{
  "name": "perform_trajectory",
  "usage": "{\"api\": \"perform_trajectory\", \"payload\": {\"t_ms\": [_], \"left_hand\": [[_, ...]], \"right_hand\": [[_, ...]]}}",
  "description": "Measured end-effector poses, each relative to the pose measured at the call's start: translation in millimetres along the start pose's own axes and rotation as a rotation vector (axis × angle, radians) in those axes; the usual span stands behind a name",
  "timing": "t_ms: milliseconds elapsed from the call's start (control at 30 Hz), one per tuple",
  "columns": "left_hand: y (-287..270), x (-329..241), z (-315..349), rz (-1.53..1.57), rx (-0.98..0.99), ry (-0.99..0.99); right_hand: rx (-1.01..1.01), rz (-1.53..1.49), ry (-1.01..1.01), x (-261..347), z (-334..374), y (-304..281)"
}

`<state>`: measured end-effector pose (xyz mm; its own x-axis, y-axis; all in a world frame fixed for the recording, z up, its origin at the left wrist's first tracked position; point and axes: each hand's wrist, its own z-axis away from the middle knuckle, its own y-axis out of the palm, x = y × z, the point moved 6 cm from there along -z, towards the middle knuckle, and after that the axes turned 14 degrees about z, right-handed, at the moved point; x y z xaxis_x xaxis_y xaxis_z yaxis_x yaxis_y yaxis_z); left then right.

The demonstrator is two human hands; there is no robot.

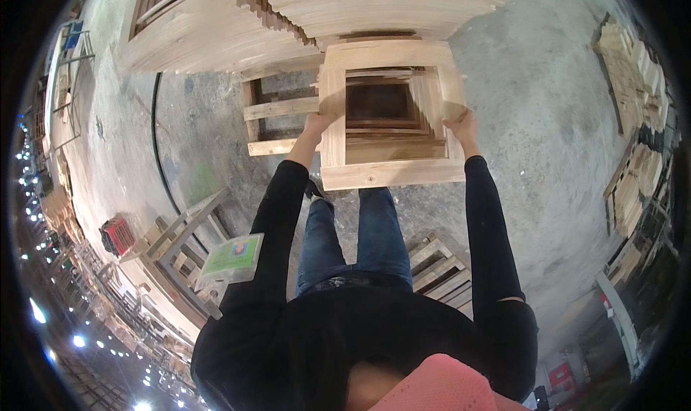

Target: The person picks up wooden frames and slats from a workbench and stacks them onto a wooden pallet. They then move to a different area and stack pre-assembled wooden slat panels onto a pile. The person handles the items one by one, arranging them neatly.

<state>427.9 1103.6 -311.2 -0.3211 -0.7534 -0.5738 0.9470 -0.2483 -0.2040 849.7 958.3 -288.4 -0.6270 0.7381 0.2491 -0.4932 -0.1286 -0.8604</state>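
A pale square wooden frame [392, 175] with an open middle is between my hands, in front of my legs. My left hand [317, 127] is closed round its left side piece, and my right hand [462, 127] grips the right side piece at about the same height. Through the opening more wooden frames [421, 98] show, stacked below. Whether the held frame still touches that stack I cannot tell. Part of my left fingers is hidden by the wood.
Tall stacks of wooden frames [216, 26] stand just ahead. A slatted pallet [281, 110] lies at left, another pallet [440, 267] behind my legs. Wood piles [633, 73] line the right. A dark cable [156, 123] crosses the concrete floor; a red crate [117, 236] sits left.
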Motion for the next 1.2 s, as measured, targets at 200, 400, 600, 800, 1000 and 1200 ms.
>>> {"api": "perform_trajectory", "payload": {"t_ms": [200,400,600,800,1000,1200], "left_hand": [[-1,4,-31,-0.159,-0.123,0.034],[1,2,-30,-0.198,-0.177,-0.046],[-6,10,-46,-0.105,-0.129,-0.055],[3,0,-45,-0.309,-0.183,0.01],[14,-11,-29,-0.426,-0.213,0.076],[12,-12,-15,-0.524,-0.179,0.121]], "right_hand": [[0.025,0.069,0.038,4,-17,14],[0.034,0.09,0.081,3,-26,23],[0.011,0.099,0.022,16,-31,23],[0.028,0.062,-0.023,18,-33,31],[0.054,0.139,-0.014,18,-34,33],[-0.04,0.09,-0.042,11,-18,27]]}}
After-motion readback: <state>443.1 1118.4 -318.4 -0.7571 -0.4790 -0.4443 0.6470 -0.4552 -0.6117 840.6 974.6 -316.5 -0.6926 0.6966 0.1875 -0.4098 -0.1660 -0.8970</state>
